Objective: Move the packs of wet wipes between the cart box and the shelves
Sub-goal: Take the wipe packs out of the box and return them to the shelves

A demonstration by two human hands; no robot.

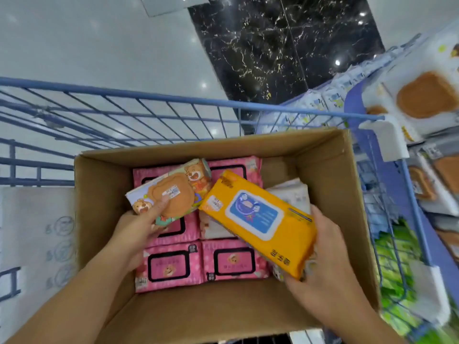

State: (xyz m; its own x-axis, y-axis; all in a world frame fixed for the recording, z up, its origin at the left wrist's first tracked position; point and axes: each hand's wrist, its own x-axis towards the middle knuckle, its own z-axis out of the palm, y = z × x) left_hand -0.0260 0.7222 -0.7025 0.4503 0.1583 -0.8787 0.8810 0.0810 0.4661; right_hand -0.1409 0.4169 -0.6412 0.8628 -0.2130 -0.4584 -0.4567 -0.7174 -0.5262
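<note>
Yellow pack (pixel 258 225) in right hand (pixel 325 264), bear pack (pixel 169 189) in left hand (pixel 139 234)

A shop: stocked shelves (pixel 427 100) of packaged goods beside a blue wire cart (pixel 173 105).

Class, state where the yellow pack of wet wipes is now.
In the head view, the right hand grips the yellow pack over the cardboard box, right of the bear-print pack.
</note>
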